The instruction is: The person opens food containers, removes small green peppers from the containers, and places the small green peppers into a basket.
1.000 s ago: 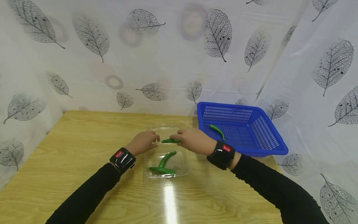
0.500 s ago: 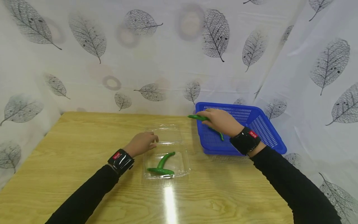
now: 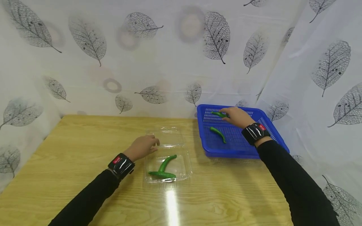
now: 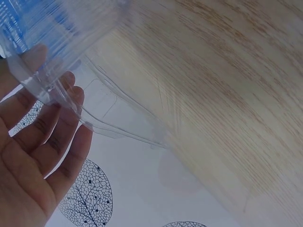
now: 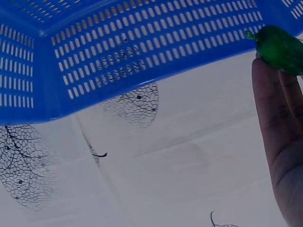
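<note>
My right hand holds a green chili pepper by one end over the back part of the blue plastic basket. Part of the same pepper shows at the fingertips in the right wrist view. Another green chili pepper lies on the basket floor. A clear plastic clamshell box lies opened out on the table, with two green chili peppers in its near half, one touching the other. At its left side my left hand grips the box's edge, thumb and fingertips on the plastic.
The wooden table extends around the box. Behind it and to the right hang white sheets printed with dark leaves. The basket stands at the table's back right, against the sheet.
My right hand has lifted a chili pepper from over the box's far half and carried it right, over the basket. The left hand stays at the box's edge.
</note>
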### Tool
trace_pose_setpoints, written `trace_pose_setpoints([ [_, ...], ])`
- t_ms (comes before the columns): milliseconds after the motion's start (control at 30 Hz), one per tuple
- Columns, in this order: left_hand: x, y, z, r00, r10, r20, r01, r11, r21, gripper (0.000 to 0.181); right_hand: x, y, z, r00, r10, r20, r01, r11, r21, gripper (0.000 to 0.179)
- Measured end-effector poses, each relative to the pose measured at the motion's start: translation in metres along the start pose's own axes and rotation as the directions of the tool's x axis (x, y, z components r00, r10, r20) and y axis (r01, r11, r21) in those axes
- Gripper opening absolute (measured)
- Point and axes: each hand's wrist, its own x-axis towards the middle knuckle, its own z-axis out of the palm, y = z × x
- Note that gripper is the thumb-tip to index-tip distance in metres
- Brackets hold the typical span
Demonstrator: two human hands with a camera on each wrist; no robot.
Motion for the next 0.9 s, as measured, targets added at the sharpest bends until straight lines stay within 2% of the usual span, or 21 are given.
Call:
trace_pose_setpoints([
  [200, -0.002, 0.003, 0.0, 1.0, 0.011, -0.024, -0.011, 1.0, -0.02, 0.02, 0.005, 0.024, 0.012, 1.0, 0.022, 0.01, -0.022, 1.0, -0.009, 0.038],
  [467, -0.003, 0.003, 0.0, 1.0, -0.006, -0.024, 0.006, 1.0, -0.012, 0.02, 0.016, 0.054, 0.04, 0.994, 0.096, 0.059, -0.095, 0.995, -0.025, 0.037],
  [633, -0.004, 0.004, 0.001, 1.0, -0.007, -0.026, 0.007, 1.0, -0.003, 0.019, 0.022, 0.063, 0.054, 0.989, 0.122, 0.086, -0.12, 0.992, -0.034, 0.034],
  [900, -0.004, 0.005, 0.002, 0.999, 0.01, -0.042, -0.01, 1.0, -0.002, 0.019, 0.021, 0.068, 0.063, 0.985, 0.121, 0.125, -0.113, 0.991, -0.069, 0.034],
])
